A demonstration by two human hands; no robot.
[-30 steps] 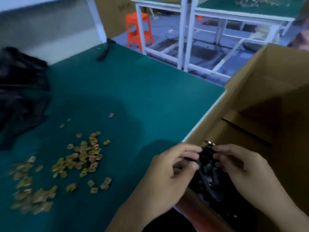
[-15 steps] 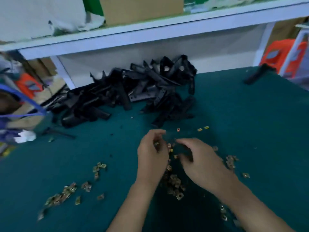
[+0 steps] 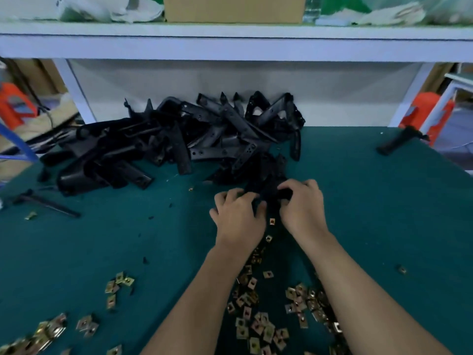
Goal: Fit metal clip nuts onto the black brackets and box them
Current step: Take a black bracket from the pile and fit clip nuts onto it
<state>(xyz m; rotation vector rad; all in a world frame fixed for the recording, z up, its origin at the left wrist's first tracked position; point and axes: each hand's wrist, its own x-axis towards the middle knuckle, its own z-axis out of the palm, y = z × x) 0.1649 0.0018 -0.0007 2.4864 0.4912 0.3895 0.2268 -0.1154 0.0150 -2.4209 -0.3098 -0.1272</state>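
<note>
Here, both hands curl round one black bracket (image 3: 271, 194) just past centre: the left hand (image 3: 239, 217) holds its near end and the right hand (image 3: 303, 208) grips its far end. Fingers and blur hide most of the bracket, and I cannot tell whether a nut sits under the left fingertips. The pile of brackets (image 3: 179, 139) at 11 o'clock merges into one dark mass. Clip nuts (image 3: 258, 321) scatter at 6 o'clock between the forearms, and more at 7 o'clock are cut off by the frame edge. All lie on a green mat (image 3: 371, 226). At 12 o'clock a white shelf (image 3: 230, 47) carries a cardboard box (image 3: 234, 8), cropped on top. An orange stool (image 3: 425, 116) stands at 2 o'clock.
</note>
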